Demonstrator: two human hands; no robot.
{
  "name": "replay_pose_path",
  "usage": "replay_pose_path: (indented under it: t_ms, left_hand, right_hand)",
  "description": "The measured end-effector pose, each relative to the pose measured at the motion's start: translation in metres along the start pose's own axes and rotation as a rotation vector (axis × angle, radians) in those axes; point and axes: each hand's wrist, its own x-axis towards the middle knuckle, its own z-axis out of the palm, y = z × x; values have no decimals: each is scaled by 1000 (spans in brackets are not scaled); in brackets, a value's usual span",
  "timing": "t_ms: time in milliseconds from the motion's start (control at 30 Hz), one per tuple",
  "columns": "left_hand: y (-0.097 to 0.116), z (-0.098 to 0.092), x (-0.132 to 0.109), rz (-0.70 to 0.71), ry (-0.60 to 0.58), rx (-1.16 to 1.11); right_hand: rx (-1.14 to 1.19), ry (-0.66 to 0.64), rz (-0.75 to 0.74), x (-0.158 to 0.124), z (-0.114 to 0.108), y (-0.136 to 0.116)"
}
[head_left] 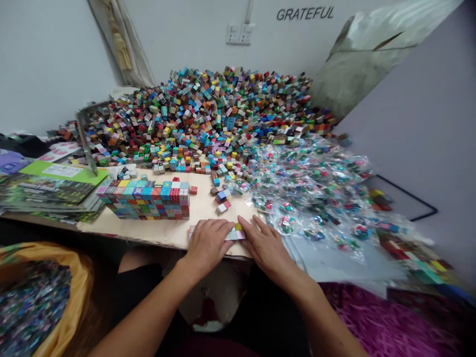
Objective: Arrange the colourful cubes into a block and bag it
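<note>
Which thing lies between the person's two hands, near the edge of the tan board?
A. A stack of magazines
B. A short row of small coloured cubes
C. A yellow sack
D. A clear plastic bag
B. A short row of small coloured cubes shows between the left hand and the right hand, on the tan board.

My tan cardboard sheet (208,210) bears a long block of stacked multicoloured cubes (148,201). Behind the sheet: a heap of loose coloured cubes (193,119). Right of it: clear plastic packets (316,193). Left: green booklets (48,191).
</note>
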Motion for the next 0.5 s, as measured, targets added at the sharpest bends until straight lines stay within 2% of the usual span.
replay_pose_path:
  t_ms: [200,400,500]
  left_hand:
    - [0,-1,2,8,16,12]
    - [-2,2,1,11,38,17]
    - [0,0,4,39,78,41]
  right_hand:
    - [-99,-27,134,-2,1,-8]
    - [93,-161,94,1,-26,-11]
    - [232,-42,90,14,-40,-5]
